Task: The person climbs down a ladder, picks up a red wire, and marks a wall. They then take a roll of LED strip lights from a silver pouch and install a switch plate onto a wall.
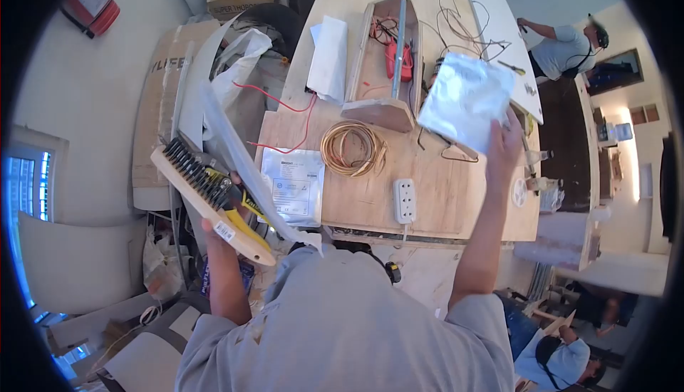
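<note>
At the left, my left hand [222, 230] is closed round a wooden-backed wire brush [214, 203], along with a yellow-and-black handled tool [246, 222]. A long translucent plastic strip [239, 157] lies beside them. Over the right part of the wooden table, my right hand [504, 139] grips a shiny silver packet [470, 100] by its lower right edge. Another labelled packet [292, 187] lies flat on the table near the brush. Between the hands are a coil of copper-coloured wire [350, 148] and a white power strip [405, 201].
A wooden tool tray [377, 111] holds a red meter [400, 61]. Red wires run beside white paper [329, 57]. Loose wires lie at the table's back right. Glass bottles [548, 184] stand at the right. One person [566, 49] is at upper right, another [563, 356] at lower right.
</note>
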Tool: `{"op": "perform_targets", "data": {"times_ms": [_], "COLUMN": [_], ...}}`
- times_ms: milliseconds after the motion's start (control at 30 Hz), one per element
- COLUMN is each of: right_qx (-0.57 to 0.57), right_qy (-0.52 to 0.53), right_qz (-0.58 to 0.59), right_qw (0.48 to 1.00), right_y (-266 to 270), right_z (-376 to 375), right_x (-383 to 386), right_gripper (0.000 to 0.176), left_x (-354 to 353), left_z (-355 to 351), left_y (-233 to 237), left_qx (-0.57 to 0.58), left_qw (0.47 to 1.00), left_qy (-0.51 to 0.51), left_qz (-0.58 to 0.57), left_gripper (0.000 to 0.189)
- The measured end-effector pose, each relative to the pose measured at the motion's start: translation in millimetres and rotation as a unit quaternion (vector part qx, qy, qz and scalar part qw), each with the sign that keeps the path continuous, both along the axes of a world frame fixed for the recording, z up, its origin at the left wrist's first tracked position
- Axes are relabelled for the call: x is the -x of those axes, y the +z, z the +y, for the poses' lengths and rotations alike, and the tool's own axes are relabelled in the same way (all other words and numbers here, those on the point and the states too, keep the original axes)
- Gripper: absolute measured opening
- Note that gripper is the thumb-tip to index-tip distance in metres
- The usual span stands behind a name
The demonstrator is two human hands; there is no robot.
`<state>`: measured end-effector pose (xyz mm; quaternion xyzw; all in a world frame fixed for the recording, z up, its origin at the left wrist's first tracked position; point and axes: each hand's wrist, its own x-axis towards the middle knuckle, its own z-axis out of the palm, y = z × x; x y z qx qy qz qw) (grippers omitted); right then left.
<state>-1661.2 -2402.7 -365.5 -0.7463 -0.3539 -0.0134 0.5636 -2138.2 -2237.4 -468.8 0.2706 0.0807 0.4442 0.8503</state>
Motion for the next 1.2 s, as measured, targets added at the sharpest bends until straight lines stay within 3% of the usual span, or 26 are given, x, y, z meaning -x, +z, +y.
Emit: {"op": "perform_targets", "data": {"times_ms": [33,67,100,167,200,233,300,400,467,533,600,667,733,833,867,1000,1100,1200], "right_qx": [-0.002,0.007,0.035,0.048,0.150,0.149,0.195,0.258,0.306,0.227,0.431,0.307,0.615,0.454,0.447,0.548,0.537,0.469], "right_qy": [0.031,0.037,0.015,0.016,0.024,0.031,0.016,0.032,0.015,0.008,0.122,0.270,0.178,0.132,0.116,0.139,0.148,0.145], "right_qz": [0.043,0.001,-0.107,-0.252,-0.171,-0.246,-0.247,-0.287,-0.307,-0.332,-0.147,-0.199,-0.049,-0.191,-0.157,-0.081,-0.066,-0.159], "right_qw": [0.999,0.999,0.994,0.966,0.974,0.957,0.949,0.922,0.901,0.915,0.882,0.891,0.767,0.860,0.873,0.821,0.828,0.857], "right_y": [12.0,25.1,41.1,25.3,30.7,9.5,-21.6,-72.6,-78.5,-55.2,-57.5,-96.7,-119.8,-197.8,-206.3,-201.2,-209.1,-224.2], "right_z": [28.7,55.3,79.8,129.7,147.0,169.5,199.1,215.9,208.1,182.1,153.0,122.7,119.7,112.4,115.9,122.4,126.1,116.3], "right_x": [3.7,17.1,32.2,25.2,32.8,21.1,10.1,-4.2,15.5,48.4,81.9,99.7,113.2,106.6,104.2,94.5,84.0,80.4], "right_gripper": [0.045,0.051,0.056,0.047,0.040,0.038,0.036,0.033,0.035,0.041,0.040,0.040,0.046,0.051,0.052,0.044,0.038,0.033], "left_x": [5.0,20.6,29.9,48.3,50.6,52.6,60.5,57.9,78.0,86.5,88.6,84.9,80.9,54.2,47.3,50.9,44.0,44.7], "left_z": [-0.5,-1.6,-4.1,-8.9,-17.5,-22.7,-26.8,-34.8,-36.1,-43.3,-44.3,-41.4,-34.5,-22.9,-19.9,-18.9,-18.4,-19.3], "left_y": [0.3,-6.1,-13.5,-27.8,-18.8,-14.5,-16.9,-0.3,-16.5,-15.5,-33.2,-30.3,-29.7,-22.9,-24.0,-44.4,-45.4,-42.3], "left_qx": [0.004,-0.003,-0.003,-0.002,0.002,0.006,0.003,0.010,0.012,0.031,0.045,0.038,0.036,0.012,0.003,0.044,0.051,0.054], "left_qw": [1.000,1.000,1.000,1.000,1.000,0.999,0.999,0.999,1.000,0.998,0.993,0.993,0.997,0.999,0.999,0.998,0.998,0.998], "left_qy": [0.001,0.002,0.003,0.005,0.026,0.048,0.040,0.042,0.028,0.035,0.097,0.103,0.067,0.050,0.052,0.049,0.044,0.039], "left_qz": [-0.005,-0.005,-0.004,-0.002,-0.007,-0.013,-0.025,-0.005,0.001,0.050,0.060,0.040,0.031,-0.008,-0.014,-0.016,-0.005,0.016], "left_gripper": [0.094,0.094,0.094,0.094,0.094,0.094,0.096,0.101,0.102,0.102,0.102,0.102,0.101,0.097,0.096,0.096,0.094,0.094]}}
